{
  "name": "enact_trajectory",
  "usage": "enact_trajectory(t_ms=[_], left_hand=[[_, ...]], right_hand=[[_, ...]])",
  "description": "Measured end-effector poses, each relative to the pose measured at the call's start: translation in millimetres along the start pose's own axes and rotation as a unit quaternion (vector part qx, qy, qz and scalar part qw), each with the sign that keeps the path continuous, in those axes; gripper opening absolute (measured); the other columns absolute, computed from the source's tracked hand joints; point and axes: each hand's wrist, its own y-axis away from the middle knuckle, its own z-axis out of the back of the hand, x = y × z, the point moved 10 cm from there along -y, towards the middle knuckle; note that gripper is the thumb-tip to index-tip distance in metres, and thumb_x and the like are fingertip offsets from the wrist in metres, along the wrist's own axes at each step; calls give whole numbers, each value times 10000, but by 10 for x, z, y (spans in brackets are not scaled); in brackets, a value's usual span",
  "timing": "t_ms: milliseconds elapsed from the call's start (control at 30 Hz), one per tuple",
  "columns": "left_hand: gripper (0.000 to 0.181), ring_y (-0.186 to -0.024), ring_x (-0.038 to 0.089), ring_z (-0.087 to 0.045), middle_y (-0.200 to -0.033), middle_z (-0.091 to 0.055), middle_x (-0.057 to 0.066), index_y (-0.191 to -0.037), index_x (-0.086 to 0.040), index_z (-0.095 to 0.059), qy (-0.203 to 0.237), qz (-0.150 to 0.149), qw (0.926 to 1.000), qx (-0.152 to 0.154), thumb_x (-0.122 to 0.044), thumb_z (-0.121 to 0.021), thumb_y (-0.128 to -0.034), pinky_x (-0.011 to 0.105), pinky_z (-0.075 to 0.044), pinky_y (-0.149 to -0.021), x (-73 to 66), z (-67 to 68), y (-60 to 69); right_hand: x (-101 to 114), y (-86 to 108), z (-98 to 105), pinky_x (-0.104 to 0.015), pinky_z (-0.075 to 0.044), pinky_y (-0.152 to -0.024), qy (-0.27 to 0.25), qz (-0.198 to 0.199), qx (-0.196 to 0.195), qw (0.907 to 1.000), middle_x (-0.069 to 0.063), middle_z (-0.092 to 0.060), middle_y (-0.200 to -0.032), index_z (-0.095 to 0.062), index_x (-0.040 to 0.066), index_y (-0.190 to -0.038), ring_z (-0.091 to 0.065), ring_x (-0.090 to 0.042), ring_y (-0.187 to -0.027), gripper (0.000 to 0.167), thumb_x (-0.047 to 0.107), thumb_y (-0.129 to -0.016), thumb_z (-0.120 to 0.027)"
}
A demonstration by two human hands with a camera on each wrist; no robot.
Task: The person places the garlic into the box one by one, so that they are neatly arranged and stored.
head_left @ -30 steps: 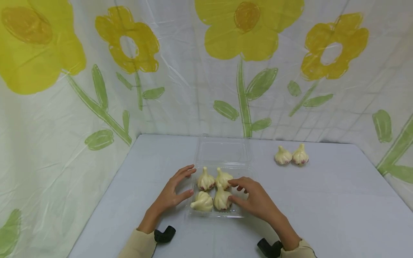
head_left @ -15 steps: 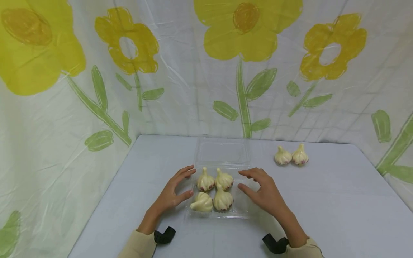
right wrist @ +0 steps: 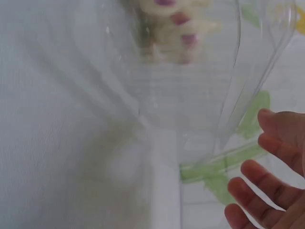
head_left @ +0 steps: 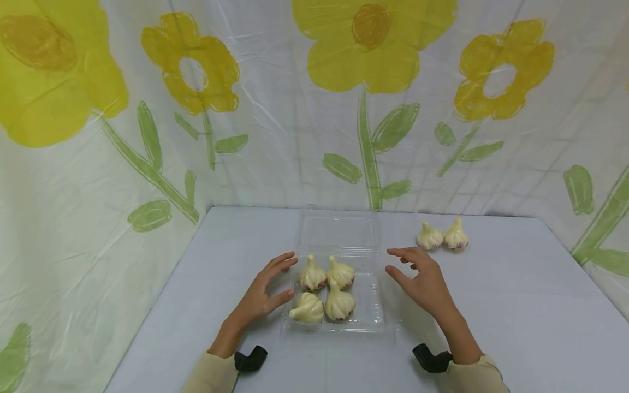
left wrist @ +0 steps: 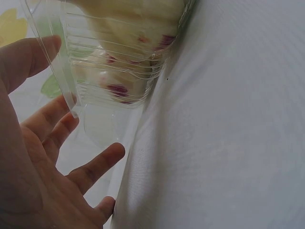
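On the table lies a clear plastic clamshell box (head_left: 366, 311), its lid (head_left: 339, 229) folded back toward the wall. Several garlic bulbs (head_left: 340, 303) sit in its left and middle part; one lies on its side at the front left. My left hand (head_left: 265, 289) is at the box's left side, fingers spread; in the left wrist view its thumb and fingertips (left wrist: 66, 102) touch or nearly touch the clear rim. My right hand (head_left: 422, 278) hovers just right of the box, fingers loosely bent, holding nothing. Two more garlic bulbs (head_left: 429, 236) stand side by side at the back right.
A white cloth covers the table (head_left: 236, 234). Behind it hangs a pale curtain (head_left: 275, 136) printed with yellow flowers. Black wrist mounts (head_left: 250, 358) sit at both wrists.
My right hand has let go of the front middle garlic bulb and moved right, out past the box's right edge. The left hand has stayed in place.
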Motion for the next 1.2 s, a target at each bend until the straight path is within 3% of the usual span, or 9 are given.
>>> enact_trajectory(t_ms=[167, 500, 967, 1200], left_hand=[[641, -1310, 397, -543, -1588, -409, 190, -1489, -35, -492, 19, 26, 10000, 5, -91, -712, -890, 693, -379, -1060, -3, 0, 1], [640, -1304, 397, -550, -1592, -413, 170, -1487, -31, -493, -43, -57, 10000, -7, -79, -714, -888, 645, -405, -1064, -14, 6, 0], [641, -1324, 395, -537, -1592, -400, 195, -1499, -50, -484, -9, -24, 10000, 8, -95, -713, -902, 648, -407, -1059, -28, 7, 2], [638, -1329, 369, -535, -1592, -400, 192, -1497, -49, -487, -15, -35, 10000, 15, -102, -718, -904, 632, -412, -1059, -26, 18, 0]], right_hand=[[-218, 1, 70, -496, -533, -816, 36, -417, -74, 9991, -141, -710, -1189, -718, 74, -1241, -675, -368, -1004, 360, 122, -891, -785], [-578, 16, 287, -371, -525, -776, 291, -898, -601, 9937, -191, -705, -1229, -708, 50, -1253, -687, -372, -975, 385, 133, -886, -792], [-879, 48, 568, -126, -441, -768, 294, -1521, -599, 9861, -259, -656, -1245, -657, 16, -1320, -659, -404, -1037, 447, 203, -926, -755], [-945, 42, 581, -150, -434, -757, 310, -1574, -552, 9855, -262, -625, -1297, -634, 12, -1345, -658, -439, -1050, 475, 202, -927, -754]])
